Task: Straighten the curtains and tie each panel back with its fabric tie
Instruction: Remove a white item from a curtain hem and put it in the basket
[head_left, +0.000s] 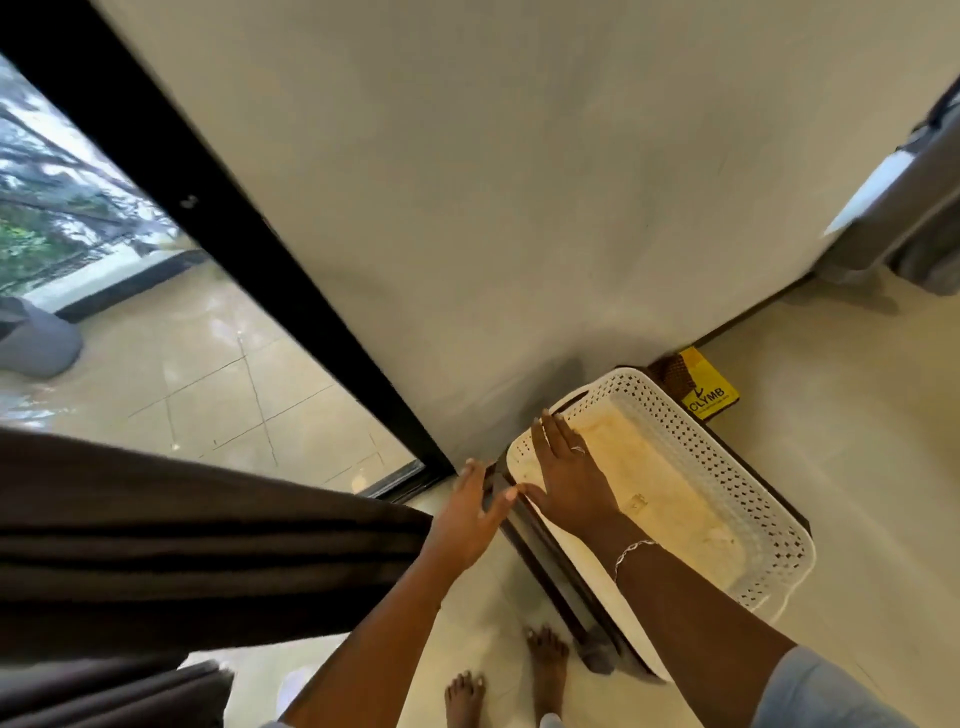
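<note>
Matt dark cloth curtain (182, 545), perforated white plastic basket (727, 467), glossy tiled floor (857, 467)

Left grip (475, 512) outstretched, flat and relaxed, right grip (569, 483) just beside, flat, palm down

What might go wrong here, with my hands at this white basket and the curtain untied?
The right hand is at the near end of the white basket; pressing there may tip it off the dark stand. The bare feet are close to that stand's leg, so a slipping basket might hit toes. The loose curtain beside the left hand could snag.
</note>
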